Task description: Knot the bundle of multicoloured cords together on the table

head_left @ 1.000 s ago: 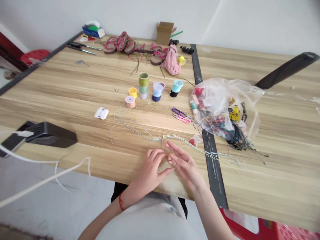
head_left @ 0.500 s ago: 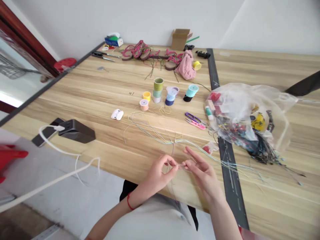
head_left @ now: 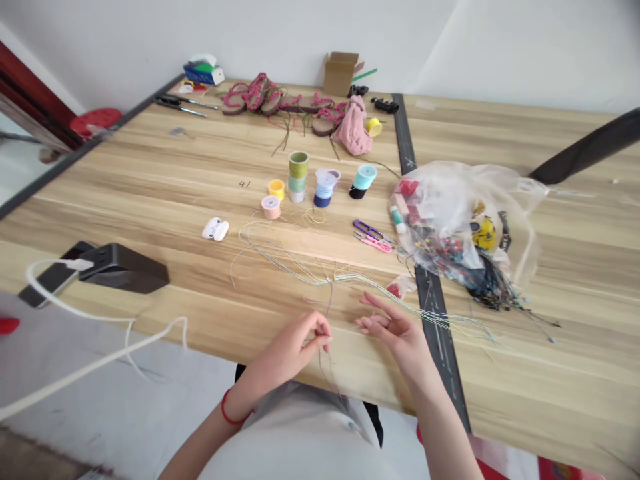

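Pale blue and yellow threads (head_left: pixel 370 281) run in a loose bundle across the wood, just beyond both hands, and I have them clearly on the head camera. They gather at a point ahead of the hands, and from it a mauve cord (head_left: pixel 330 299) drops toward the left hand (head_left: pixel 295 343). Thumb and forefinger meet there, pinched on thin strands (head_left: pixel 321 365) that dangle below the fingertips toward the lap; which strand is which, I can't make out from here.

Over to the right hand (head_left: pixel 393 328), apart from the left: fingers half curled, thumb near the forefinger, and I cannot tell whether any thread sits between them. Just beyond it lies a little packet of red beads (head_left: pixel 397 288).

Farther out, ahead of the right hand, I see purple snips (head_left: pixel 367 230) beside pink snips (head_left: pixel 376 243), and off to its right a clear plastic bag (head_left: pixel 445 200) bulging with cords. Straight out past the left hand stand the spools, a peach spool (head_left: pixel 271 208) nearest, with an olive spool (head_left: pixel 299 164) topping a stack. Away to the left hand's left, a white earbud case (head_left: pixel 215 229) lies open.
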`<state>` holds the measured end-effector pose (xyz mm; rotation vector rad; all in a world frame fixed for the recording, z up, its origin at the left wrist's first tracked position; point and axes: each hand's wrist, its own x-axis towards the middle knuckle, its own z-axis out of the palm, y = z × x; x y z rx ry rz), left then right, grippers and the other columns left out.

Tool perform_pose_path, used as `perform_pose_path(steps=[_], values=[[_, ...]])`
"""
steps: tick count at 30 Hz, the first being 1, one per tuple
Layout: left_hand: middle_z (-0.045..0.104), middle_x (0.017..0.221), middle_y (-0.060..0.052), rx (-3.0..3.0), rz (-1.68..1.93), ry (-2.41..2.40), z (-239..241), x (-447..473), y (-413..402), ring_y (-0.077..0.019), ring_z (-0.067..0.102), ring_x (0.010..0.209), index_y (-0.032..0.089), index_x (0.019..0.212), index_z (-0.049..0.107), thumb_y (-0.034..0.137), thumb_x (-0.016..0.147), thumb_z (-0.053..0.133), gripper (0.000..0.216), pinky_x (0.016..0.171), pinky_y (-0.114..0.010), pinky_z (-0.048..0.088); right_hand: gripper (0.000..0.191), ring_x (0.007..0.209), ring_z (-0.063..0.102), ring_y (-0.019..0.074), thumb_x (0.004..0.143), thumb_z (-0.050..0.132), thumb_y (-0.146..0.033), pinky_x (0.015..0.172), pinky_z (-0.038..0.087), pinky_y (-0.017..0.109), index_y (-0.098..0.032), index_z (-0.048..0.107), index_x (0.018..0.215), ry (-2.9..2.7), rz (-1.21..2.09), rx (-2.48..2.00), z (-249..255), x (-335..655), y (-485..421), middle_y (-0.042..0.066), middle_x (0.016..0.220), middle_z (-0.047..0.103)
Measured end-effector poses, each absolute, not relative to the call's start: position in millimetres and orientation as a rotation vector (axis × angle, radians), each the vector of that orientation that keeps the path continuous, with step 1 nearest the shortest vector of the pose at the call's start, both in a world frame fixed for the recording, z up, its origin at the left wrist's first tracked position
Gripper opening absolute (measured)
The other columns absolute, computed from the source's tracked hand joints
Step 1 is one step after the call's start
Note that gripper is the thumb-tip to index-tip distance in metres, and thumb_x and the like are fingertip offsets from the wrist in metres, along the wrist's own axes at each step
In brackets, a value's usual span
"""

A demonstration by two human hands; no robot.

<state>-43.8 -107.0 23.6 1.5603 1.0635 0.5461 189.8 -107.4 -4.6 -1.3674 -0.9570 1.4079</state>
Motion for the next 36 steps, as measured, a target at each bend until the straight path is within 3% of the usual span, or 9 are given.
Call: perform_pose_path(steps=[5,10,13,16,21,25,27,30,36], values=[[0.064,0.087,0.002,1.807,0.636,1.181,28,-53,-97,-0.015,0.062,0.087,0.022,0.095,0.053,0.013,0.097,0.047,0.011,0.084,-0.028,0.046,0.051,0.073,0.072,0.0217,0.071,0.08,-0.048,0.068,0.061,0.038,-0.025,0.07,0.115,-1.116,1.287,-1.514,-2,207,-110,0.009,0.106,0.074],[0.063,0.086,0.0,2.179,0.749,1.16,26,-44,-96,-0.0166,0.057,0.086,0.021,0.089,0.055,0.013,0.098,0.05,0.013,0.083,-0.029,0.043,0.03,0.046,0.051,0.0105,0.088,0.062,-0.047,0.056,0.052,0.032,-0.022,0.071,0.1,-1.494,0.624,-1.812,16,192,-121,0.01,0.101,0.071],[0.063,0.086,0.0,2.262,0.832,1.076,25,-34,-98,-0.0156,0.056,0.085,0.02,0.091,0.056,0.014,0.099,0.05,0.012,0.084,-0.029,0.042,0.032,0.05,0.057,0.013,0.092,0.057,-0.044,0.053,0.05,0.027,-0.022,0.066,0.113,-1.697,1.021,-1.558,26,172,-126,0.003,0.076,0.07],[0.063,0.085,0.0,2.304,0.887,1.075,21,-30,-98,-0.0157,0.056,0.084,0.019,0.092,0.056,0.013,0.099,0.049,0.012,0.085,-0.03,0.042,0.03,0.057,0.064,0.0149,0.094,0.054,-0.046,0.054,0.052,0.025,-0.02,0.069,0.097,-1.649,1.225,-1.48,25,161,-126,0.003,0.069,0.069],[0.061,0.09,-0.002,2.222,0.821,1.303,5,-27,-101,-0.0176,0.056,0.088,0.02,0.091,0.055,0.011,0.096,0.053,0.011,0.081,-0.031,0.045,0.027,0.066,0.067,0.017,0.091,0.06,-0.043,0.059,0.052,0.026,-0.02,0.074,0.085,-1.651,1.026,-1.538,16,171,-122,0.005,0.079,0.074],[0.056,0.112,-0.009,2.218,0.691,1.595,-1,-19,-107,-0.0266,0.052,0.104,0.019,0.09,0.059,0.021,0.086,0.07,0.012,0.089,-0.042,0.045,0.024,0.067,0.065,0.0164,0.093,0.057,-0.036,0.059,0.049,0.026,-0.021,0.075,0.085,-1.749,0.894,-1.577,13,182,-123,0.005,0.082,0.073],[0.055,0.115,-0.01,2.226,0.622,1.681,-1,-15,-108,-0.0294,0.051,0.107,0.019,0.086,0.06,0.017,0.081,0.074,0.015,0.09,-0.045,0.044,0.025,0.063,0.063,0.0151,0.094,0.055,-0.035,0.059,0.048,0.026,-0.022,0.074,0.084,-1.814,0.85,-1.615,12,185,-124,0.005,0.085,0.072],[0.057,0.117,-0.008,2.233,0.556,1.721,0,-15,-109,-0.0292,0.049,0.11,0.019,0.081,0.061,0.008,0.081,0.069,0.014,0.09,-0.044,0.044,0.026,0.062,0.063,0.0142,0.094,0.054,-0.033,0.059,0.047,0.026,-0.022,0.073,0.08,-1.888,0.793,-1.678,12,188,-128,0.004,0.088,0.07],[0.061,0.115,-0.005,2.157,0.589,1.706,-1,-20,-106,-0.0277,0.048,0.108,0.022,0.079,0.063,0.013,0.086,0.068,0.012,0.09,-0.043,0.043,0.024,0.059,0.062,0.0144,0.093,0.055,-0.029,0.057,0.045,0.026,-0.022,0.071,0.077,-1.973,0.744,-1.759,11,185,-130,0.002,0.08,0.065]])
